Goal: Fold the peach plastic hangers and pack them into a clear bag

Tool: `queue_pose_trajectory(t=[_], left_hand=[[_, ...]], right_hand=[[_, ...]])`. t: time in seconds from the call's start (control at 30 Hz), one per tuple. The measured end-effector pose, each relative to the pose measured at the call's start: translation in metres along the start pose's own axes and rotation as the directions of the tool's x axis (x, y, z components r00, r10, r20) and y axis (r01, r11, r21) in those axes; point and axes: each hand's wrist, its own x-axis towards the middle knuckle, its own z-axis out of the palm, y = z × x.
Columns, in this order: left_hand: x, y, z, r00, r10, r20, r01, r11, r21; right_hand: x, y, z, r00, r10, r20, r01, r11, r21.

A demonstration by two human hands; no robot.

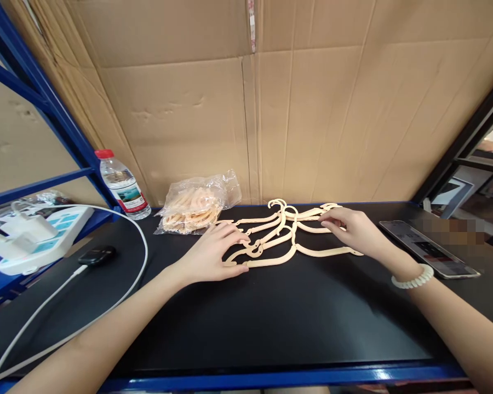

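Observation:
Several cream plastic clothes hangers lie overlapping on the black tabletop, their hooks bunched near the middle and pointing to the back. My left hand rests over their left ends, with its thumb and fingers apart. Part of those ends is hidden under it. At the right ends, my right hand reaches in from the side with its fingers stretched out and slightly bent, at or just above the hanger arms. A pale beaded bracelet circles the right wrist.
A clear plastic bag of similar cream pieces lies behind my left hand. Further left are a water bottle, a white power strip, a black device and a looping white cable. A phone lies at right; cardboard walls the back.

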Motion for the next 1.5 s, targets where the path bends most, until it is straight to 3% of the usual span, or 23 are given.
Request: queue_pose_trajectory(t=[0.2, 0.5, 0.63, 0.8, 0.9, 1.03, 1.17, 1.33, 1.5], left_hand=[[-0.003, -0.006, 0.02, 0.997, -0.01, 0.08, 0.009, 1.0, 0.01], [0.0, -0.023, 0.023, 0.998, 0.027, -0.06, -0.022, 0.997, 0.071], [0.0, -0.026, 0.017, 0.99, 0.067, -0.126, -0.059, 0.996, 0.067], [0.001, -0.024, -0.002, 0.942, 0.074, -0.329, -0.041, 0.993, 0.108], [0.0, -0.02, -0.012, 0.933, 0.07, -0.352, 0.0, 0.981, 0.193], [-0.004, -0.011, -0.013, 0.954, 0.043, -0.298, 0.031, 0.97, 0.24], [-0.004, -0.001, -0.003, 0.983, 0.081, -0.167, -0.041, 0.971, 0.234], [-0.007, 0.009, 0.018, 0.989, 0.148, 0.011, -0.148, 0.974, 0.171], [-0.012, 0.018, 0.032, 0.978, 0.208, 0.013, -0.207, 0.965, 0.163]], right_hand=[[-0.001, 0.02, -0.013, 0.991, 0.101, 0.086, -0.095, 0.993, -0.063], [-0.002, 0.029, -0.014, 0.987, 0.111, 0.114, -0.104, 0.992, -0.065], [-0.002, 0.032, -0.019, 0.986, 0.142, 0.084, -0.135, 0.987, -0.085], [-0.006, 0.028, -0.029, 0.981, 0.192, -0.019, -0.193, 0.973, -0.128], [-0.009, 0.02, -0.03, 0.979, 0.201, -0.027, -0.202, 0.973, -0.107], [-0.011, 0.014, -0.029, 0.976, 0.204, 0.076, -0.198, 0.977, -0.076], [-0.012, 0.023, -0.031, 0.953, 0.213, 0.215, -0.207, 0.977, -0.052], [-0.018, 0.036, -0.041, 0.863, 0.263, 0.431, -0.294, 0.956, 0.005], [-0.022, 0.037, -0.045, 0.761, 0.331, 0.558, -0.448, 0.89, 0.083]])
